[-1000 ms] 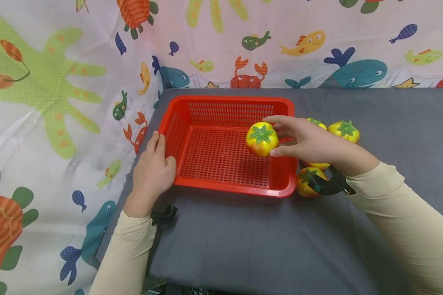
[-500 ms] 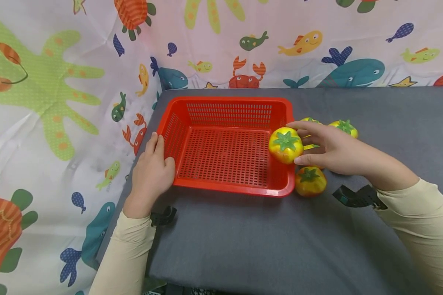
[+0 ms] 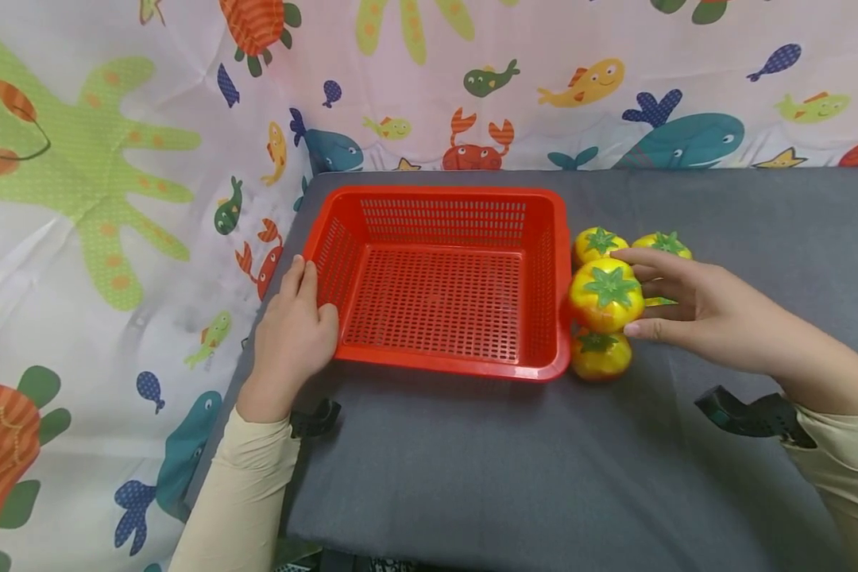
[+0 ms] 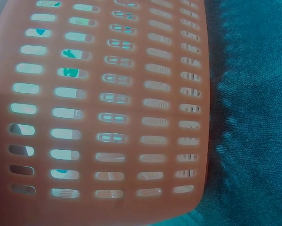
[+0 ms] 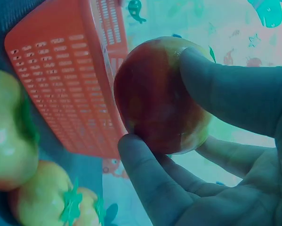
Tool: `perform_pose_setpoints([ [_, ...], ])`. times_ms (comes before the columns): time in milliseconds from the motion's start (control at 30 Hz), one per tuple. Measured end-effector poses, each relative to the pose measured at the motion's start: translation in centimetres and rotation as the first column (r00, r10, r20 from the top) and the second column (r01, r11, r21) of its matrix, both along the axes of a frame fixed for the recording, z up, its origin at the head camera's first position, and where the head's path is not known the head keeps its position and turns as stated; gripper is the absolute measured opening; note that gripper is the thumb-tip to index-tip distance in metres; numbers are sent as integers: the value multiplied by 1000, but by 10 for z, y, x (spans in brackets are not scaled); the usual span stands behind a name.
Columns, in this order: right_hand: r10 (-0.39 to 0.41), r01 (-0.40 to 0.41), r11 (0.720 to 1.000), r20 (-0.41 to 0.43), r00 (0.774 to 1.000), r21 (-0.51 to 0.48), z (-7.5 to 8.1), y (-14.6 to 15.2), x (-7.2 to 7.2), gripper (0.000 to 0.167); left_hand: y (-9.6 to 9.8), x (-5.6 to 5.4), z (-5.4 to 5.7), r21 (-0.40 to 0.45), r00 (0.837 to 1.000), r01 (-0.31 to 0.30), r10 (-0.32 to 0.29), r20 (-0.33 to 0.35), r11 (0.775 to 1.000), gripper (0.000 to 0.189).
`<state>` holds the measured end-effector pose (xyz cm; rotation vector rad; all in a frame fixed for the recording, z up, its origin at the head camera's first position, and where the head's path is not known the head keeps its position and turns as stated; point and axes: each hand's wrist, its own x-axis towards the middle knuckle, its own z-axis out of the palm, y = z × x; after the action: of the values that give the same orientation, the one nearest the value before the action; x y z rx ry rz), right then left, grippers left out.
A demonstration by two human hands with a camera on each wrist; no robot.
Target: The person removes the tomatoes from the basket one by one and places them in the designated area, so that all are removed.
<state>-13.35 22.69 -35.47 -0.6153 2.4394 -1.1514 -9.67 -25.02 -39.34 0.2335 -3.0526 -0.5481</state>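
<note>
A yellow-and-red tomato [image 3: 606, 295] with a green star-shaped calyx is in my right hand [image 3: 715, 318], above the basket's right rim. The thumb pinches it from one side and the fingertips from the other, as the right wrist view shows. Its red underside faces that camera. My left hand [image 3: 296, 342] rests on the left rim of a red plastic basket [image 3: 436, 369], its visible fingers straight along the edge. Only the basket's slotted wall [image 4: 89, 103] shows in the left wrist view, no fingers.
More tomatoes lie just right of the basket: one in front [image 3: 600, 361], one behind [image 3: 592, 242] and one farther right [image 3: 663, 242]; another is mostly hidden by my right hand. A grey cloth [image 3: 457, 461] covers the table. A sea-animal curtain [image 3: 415, 79] hangs behind and at left.
My right hand has moved right with the tomato, from over the basket's inside to its right rim. My left hand and the basket stay in place.
</note>
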Motion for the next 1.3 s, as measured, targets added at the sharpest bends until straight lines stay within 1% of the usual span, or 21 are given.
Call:
perform_pose_setpoints([
  [100,-51,51,998,-9,999,34,-6,12,8,87,1,-1,0,-2,1000,3,-3,1,1000,72],
  [267,-103,105,993,-38,994,49,-22,33,22,85,2,-3,-1,-1,1000,12,-12,5,1000,72],
  [500,-138,141,989,-62,988,43,-42,47,37,83,0,-1,-1,-24,1000,-3,4,12,1000,75],
  [600,-149,152,987,-72,986,43,-50,52,41,83,-1,0,-2,-19,1000,-4,4,13,1000,75],
  [700,-161,164,985,-61,985,43,-57,57,45,82,-1,1,-2,-20,1000,-7,7,17,1000,75],
  [867,-197,199,978,-46,979,57,-68,62,51,85,-2,1,1,-22,1000,-7,7,-5,1000,75],
  [1033,-223,224,973,-28,974,60,-79,66,56,87,0,-1,1,-16,1000,-6,6,13,1000,75],
  [1100,-226,227,972,-29,974,57,-84,67,58,86,0,-1,0,-14,1000,-3,4,21,1000,75],
  [1300,-203,204,979,-46,978,17,-94,68,57,86,-1,0,1,-15,999,-4,4,31,1000,74],
])
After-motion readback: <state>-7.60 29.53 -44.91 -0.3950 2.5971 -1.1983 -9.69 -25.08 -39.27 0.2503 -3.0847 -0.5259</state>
